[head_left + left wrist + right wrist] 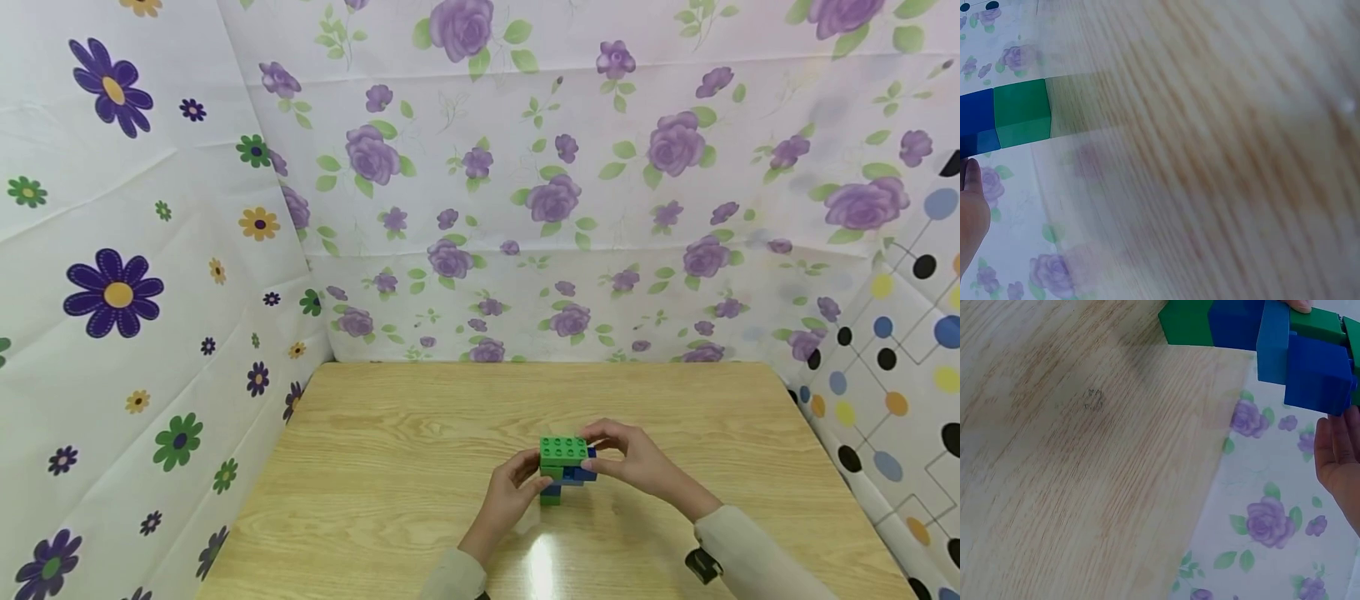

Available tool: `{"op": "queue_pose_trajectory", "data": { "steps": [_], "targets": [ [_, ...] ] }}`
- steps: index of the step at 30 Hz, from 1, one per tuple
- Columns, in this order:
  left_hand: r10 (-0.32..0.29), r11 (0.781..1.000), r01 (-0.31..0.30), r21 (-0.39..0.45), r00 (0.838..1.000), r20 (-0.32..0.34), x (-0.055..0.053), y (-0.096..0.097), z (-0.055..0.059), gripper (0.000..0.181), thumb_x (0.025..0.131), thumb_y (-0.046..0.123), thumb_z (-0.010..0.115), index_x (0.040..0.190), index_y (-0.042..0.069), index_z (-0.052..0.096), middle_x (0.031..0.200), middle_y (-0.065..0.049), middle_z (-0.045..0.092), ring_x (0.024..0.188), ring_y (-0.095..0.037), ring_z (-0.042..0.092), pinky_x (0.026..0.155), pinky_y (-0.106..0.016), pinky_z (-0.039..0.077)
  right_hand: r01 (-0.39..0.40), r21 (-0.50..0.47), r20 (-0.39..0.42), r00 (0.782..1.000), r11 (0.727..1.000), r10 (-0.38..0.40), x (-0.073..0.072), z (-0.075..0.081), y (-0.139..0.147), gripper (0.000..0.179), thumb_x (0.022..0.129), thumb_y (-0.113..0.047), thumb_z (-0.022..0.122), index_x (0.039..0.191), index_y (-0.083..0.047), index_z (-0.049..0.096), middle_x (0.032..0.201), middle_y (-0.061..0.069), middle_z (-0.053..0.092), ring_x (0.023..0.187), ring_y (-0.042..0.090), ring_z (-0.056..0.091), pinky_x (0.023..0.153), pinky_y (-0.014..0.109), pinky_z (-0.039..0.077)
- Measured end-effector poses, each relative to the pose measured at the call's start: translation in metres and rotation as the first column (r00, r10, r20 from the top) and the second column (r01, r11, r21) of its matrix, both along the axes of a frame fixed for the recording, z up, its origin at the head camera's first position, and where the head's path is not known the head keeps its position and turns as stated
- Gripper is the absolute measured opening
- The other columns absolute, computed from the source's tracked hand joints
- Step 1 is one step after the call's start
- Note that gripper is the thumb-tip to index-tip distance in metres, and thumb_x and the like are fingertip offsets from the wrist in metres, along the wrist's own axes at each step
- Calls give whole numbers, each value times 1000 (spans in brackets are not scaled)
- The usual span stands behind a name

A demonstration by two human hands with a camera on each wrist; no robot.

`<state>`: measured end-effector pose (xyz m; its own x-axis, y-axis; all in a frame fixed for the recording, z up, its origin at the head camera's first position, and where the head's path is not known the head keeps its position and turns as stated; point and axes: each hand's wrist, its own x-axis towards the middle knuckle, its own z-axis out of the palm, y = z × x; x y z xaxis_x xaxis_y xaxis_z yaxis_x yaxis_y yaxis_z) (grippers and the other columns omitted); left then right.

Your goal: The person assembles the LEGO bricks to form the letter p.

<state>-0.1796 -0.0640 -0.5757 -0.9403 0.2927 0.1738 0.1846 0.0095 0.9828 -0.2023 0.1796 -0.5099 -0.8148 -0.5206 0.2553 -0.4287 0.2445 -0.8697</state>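
A stack of toy building bricks stands on the wooden table, its upper part jutting right. On top lies a bright green studded brick point(563, 451). In the right wrist view, a dark blue brick point(1317, 372) hangs out beside a lighter blue brick point(1274, 344). The narrow column below has another dark blue brick point(1235, 324) over a green bottom brick point(1021, 112), which meets the tabletop. My left hand point(510, 496) grips the stack's left side between thumb and fingers. At its upper right end, my right hand point(637, 460) pinches it with thumb in front and fingers behind.
The wooden table point(390, 425) stretches around the stack on all sides. Behind it hangs a cloth with purple roses point(551, 200). A daisy-print cloth point(112, 292) borders the left, and a dotted cloth point(892, 404) borders the right.
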Motion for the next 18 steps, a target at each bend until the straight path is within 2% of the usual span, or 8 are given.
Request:
{"op": "queue_pose_trajectory", "data": {
  "steps": [2,6,13,18],
  "targets": [
    [4,1000,-4,-4,1000,-2,-3,0,-7,39,89,7,67,127,4,58,127,-11,60,122,-25,54,106,-34,43,-1,13,-9,1000,1000,2,1,2,0,35,87,-18,73,119,-10,62,114,7,63,103,15,60,89,28,53],
    [9,1000,-9,-3,1000,-6,-4,1,-13,39,90,9,67,127,8,59,127,-8,60,121,-21,55,104,-29,44,-6,56,-21,1000,998,8,1,5,0,35,87,-20,73,119,-12,61,114,5,62,102,17,60,89,29,53],
    [7,1000,-7,1,1000,-11,-4,1,-13,39,89,8,67,127,7,58,127,-8,60,122,-22,55,105,-30,44,-15,115,-91,996,993,26,-1,5,-4,39,88,-24,72,125,-15,60,121,6,60,107,17,57,87,34,54],
    [5,1000,-5,-7,1000,-9,-4,1,-11,40,90,9,67,129,7,57,128,-8,59,122,-23,54,106,-33,43,-10,117,-129,991,993,25,-3,4,-13,36,90,-26,69,124,-16,62,119,-1,61,106,15,57,87,36,54]
  ]
}}
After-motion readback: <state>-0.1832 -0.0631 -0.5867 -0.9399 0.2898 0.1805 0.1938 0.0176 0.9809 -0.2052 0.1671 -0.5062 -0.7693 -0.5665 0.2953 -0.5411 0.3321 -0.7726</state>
